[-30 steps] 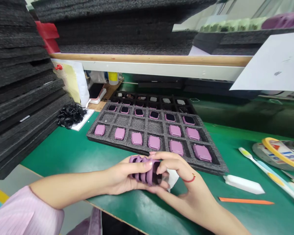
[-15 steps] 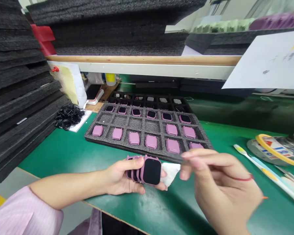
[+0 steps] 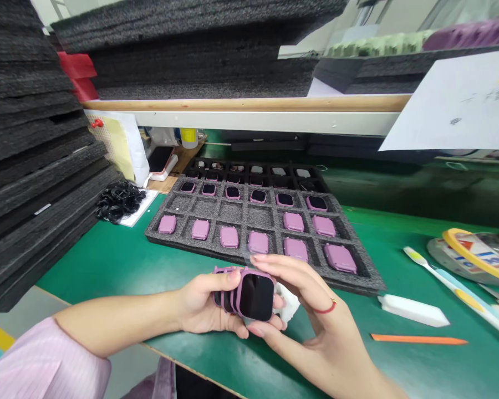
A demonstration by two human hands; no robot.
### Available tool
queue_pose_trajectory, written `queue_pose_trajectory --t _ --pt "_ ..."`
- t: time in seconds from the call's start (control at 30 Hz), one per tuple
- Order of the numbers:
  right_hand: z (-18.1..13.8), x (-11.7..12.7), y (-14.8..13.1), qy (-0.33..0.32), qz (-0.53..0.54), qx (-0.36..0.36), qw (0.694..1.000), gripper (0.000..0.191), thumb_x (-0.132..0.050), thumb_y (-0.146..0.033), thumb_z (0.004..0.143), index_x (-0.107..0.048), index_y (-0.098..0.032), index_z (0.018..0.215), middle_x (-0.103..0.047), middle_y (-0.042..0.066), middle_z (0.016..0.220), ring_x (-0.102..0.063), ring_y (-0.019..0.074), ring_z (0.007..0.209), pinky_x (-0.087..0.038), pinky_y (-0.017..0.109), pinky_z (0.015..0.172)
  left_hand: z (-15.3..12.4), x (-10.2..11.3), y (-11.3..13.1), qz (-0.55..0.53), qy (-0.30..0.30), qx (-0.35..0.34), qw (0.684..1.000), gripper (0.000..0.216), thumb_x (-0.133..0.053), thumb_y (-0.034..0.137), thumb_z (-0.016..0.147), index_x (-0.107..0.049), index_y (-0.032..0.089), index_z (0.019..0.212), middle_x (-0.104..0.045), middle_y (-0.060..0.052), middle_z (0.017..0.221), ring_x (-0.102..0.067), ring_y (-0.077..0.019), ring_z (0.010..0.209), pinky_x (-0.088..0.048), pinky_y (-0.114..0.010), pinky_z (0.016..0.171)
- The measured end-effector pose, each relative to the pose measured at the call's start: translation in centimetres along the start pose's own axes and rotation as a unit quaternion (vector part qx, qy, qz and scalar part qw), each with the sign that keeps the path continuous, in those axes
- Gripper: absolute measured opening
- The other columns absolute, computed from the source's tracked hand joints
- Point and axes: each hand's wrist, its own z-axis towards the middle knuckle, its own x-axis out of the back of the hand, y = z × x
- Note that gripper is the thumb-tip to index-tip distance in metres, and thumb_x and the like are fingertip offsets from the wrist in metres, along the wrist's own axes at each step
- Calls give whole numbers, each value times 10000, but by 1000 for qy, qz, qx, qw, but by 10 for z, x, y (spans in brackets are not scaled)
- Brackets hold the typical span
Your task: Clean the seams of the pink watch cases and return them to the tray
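Observation:
My left hand (image 3: 216, 302) is closed around a small stack of purple smartwatch bodies without straps, thumb on top. The front smartwatch (image 3: 256, 296) has its black screen facing me. A crumpled white wipe (image 3: 289, 303) sticks out behind it by my left fingertips. My right hand (image 3: 311, 316) spans this front watch, fingertips at its upper edge and thumb at its lower corner. Something clear and faint shows near the right fingertips; I cannot make out what it is. Just beyond the hands lies a black foam tray (image 3: 260, 216) holding purple watches, some face down, some screen up.
Right of the hands lie a white block-like tool (image 3: 413, 310), an orange stick (image 3: 418, 338) and a toothbrush (image 3: 449, 288) near a round glass container (image 3: 469, 257). Black straps (image 3: 120, 200) are heaped at left. Foam stacks (image 3: 20, 149) and a low shelf (image 3: 249, 113) bound the bench.
My right hand has moved left, from beside the stack onto the front watch, and its fingers have spread from a pinch to span it. The left hand keeps hold of the stack.

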Motion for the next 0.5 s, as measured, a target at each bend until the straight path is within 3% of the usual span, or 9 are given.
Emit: queue_pose_trajectory --t 0.2,0.3,0.4,0.5 --pt "-3 2 1 -2 18 5 1000 555 -779 -263 816 -553 -245 1323 -675 122 1255 -647 282 1207 -595 437 976 -1 0 0 9 13 10 1000 588 -790 552 750 -728 82 1098 -753 -136 977 -709 -163 802 -507 -161 576" --pt "-4 6 1 53 79 -9 995 598 -749 -223 845 -522 -266 1396 -634 114 1341 -630 294 1245 -575 486 1024 -1 -1 0 4 15 -24 1000 514 -791 499 766 -714 127 1113 -752 -124 1008 -731 -204 854 -513 -176 550" --pt "-4 12 2 160 74 -17 984 405 -694 -73 857 -673 -296 1194 -737 38 1114 -730 228 1025 -642 407 890 0 -1 0 -5 3 -39 999 466 -784 454 789 -706 158 1140 -744 -116 1058 -740 -232 921 -527 -182 550" --pt "-5 16 3 185 8 -14 983 308 -707 -41 836 -730 -304 994 -766 -4 901 -747 203 829 -654 372 742 2 -1 0 -9 -9 -44 999 442 -772 438 810 -706 173 1157 -737 -105 1077 -745 -238 961 -543 -175 564"
